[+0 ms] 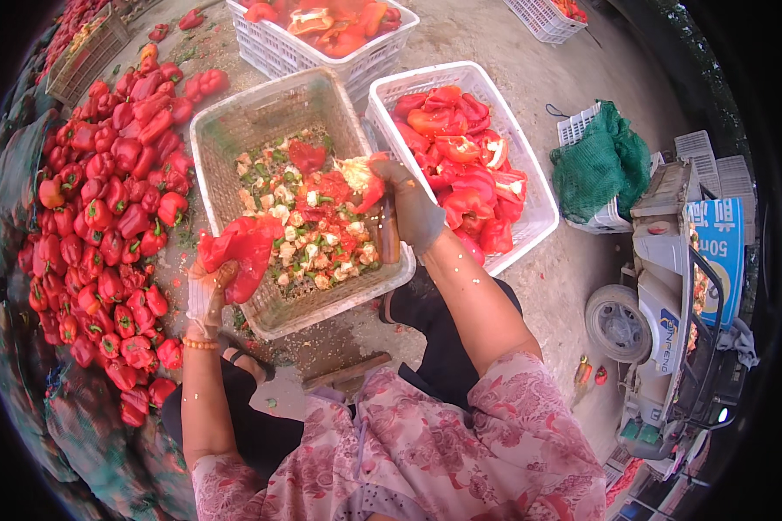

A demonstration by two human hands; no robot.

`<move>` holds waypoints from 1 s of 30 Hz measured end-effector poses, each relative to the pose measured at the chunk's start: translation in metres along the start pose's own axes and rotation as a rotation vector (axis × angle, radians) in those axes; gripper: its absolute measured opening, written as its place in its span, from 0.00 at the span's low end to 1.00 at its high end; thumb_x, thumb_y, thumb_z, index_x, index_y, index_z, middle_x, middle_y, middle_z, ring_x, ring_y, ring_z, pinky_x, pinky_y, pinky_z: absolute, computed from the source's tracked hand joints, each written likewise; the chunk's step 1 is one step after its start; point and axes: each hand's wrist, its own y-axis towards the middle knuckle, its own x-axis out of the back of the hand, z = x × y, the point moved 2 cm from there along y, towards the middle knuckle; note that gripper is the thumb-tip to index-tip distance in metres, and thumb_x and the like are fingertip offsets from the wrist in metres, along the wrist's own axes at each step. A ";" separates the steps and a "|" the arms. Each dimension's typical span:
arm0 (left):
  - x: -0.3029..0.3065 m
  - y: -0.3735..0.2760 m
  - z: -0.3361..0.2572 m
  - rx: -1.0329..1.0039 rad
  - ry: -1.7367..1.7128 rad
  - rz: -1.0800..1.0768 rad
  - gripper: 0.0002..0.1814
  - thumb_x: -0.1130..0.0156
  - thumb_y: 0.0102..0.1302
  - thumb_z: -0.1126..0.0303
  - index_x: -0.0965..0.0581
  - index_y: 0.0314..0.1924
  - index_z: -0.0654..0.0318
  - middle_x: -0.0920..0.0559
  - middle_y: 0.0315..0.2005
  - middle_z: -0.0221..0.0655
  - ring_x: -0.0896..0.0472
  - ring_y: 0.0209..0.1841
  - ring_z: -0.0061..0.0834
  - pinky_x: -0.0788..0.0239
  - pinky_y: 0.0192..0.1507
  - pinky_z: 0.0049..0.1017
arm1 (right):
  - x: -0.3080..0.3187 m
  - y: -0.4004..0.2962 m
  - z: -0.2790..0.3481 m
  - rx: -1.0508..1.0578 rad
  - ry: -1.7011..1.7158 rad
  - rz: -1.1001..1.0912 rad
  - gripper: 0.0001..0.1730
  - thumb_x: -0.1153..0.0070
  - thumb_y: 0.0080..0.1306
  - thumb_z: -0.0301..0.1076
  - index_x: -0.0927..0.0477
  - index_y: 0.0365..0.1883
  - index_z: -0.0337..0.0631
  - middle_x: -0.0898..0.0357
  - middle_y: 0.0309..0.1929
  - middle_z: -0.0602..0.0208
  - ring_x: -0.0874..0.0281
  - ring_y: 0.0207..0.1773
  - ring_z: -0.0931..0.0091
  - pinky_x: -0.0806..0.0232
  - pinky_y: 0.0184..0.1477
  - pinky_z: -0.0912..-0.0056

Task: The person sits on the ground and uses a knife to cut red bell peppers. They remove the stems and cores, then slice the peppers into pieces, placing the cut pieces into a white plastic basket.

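Note:
My left hand [210, 290], in a pale glove, grips a large opened piece of red bell pepper [244, 254] over the near left rim of a dirty plastic crate [225, 156]. In a soiled grey glove, my right hand [409, 202] holds a red pepper piece with its pale seed core [358, 176] over the crate's right side. A narrow brown object [389, 231] shows beside the right palm; whether it is held I cannot tell. Inside the crate lie cut pepper cores [290, 234] with green stems, loose seeds and red scraps.
Right of it, a white crate [541, 225] holds opened red peppers [463, 150]. Stacked crates [287, 55] with more pieces stand behind. Whole red peppers [111, 215] are heaped at left beside mesh sacks [98, 417]. At right are a green net [603, 163] and a cargo vehicle [651, 312].

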 end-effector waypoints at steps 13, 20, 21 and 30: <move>-0.306 0.022 -0.116 -0.277 0.263 0.568 0.40 0.29 0.60 0.52 0.31 0.64 0.72 0.21 0.54 0.52 0.22 0.57 0.41 0.31 0.61 0.34 | -0.032 -0.008 -0.091 -0.240 -1.540 0.304 0.24 0.45 0.64 0.38 0.23 0.56 0.36 0.19 0.52 0.45 0.19 0.55 0.56 0.27 0.55 0.56; -0.173 0.029 -0.132 -0.352 0.624 0.393 0.23 0.32 0.66 0.58 0.21 0.53 0.67 0.16 0.43 0.40 0.18 0.47 0.30 0.26 0.51 0.29 | -0.043 -0.013 -0.064 -0.168 -1.589 0.254 0.20 0.44 0.62 0.35 0.22 0.52 0.37 0.19 0.50 0.43 0.20 0.54 0.53 0.29 0.55 0.54; -0.116 0.021 -0.144 -0.246 0.587 0.295 0.21 0.33 0.67 0.59 0.21 0.52 0.67 0.15 0.42 0.38 0.18 0.44 0.26 0.26 0.50 0.26 | -0.043 -0.014 -0.061 -0.156 -1.617 0.225 0.19 0.45 0.61 0.33 0.22 0.49 0.34 0.19 0.47 0.41 0.21 0.52 0.50 0.30 0.55 0.51; 0.341 -0.230 0.116 0.688 0.420 -0.976 0.23 0.35 0.63 0.57 0.21 0.53 0.65 0.14 0.43 0.41 0.17 0.45 0.33 0.25 0.45 0.28 | -0.049 0.021 -0.079 -0.220 -1.544 0.200 0.26 0.43 0.60 0.30 0.23 0.59 0.38 0.18 0.42 0.41 0.17 0.42 0.55 0.27 0.44 0.57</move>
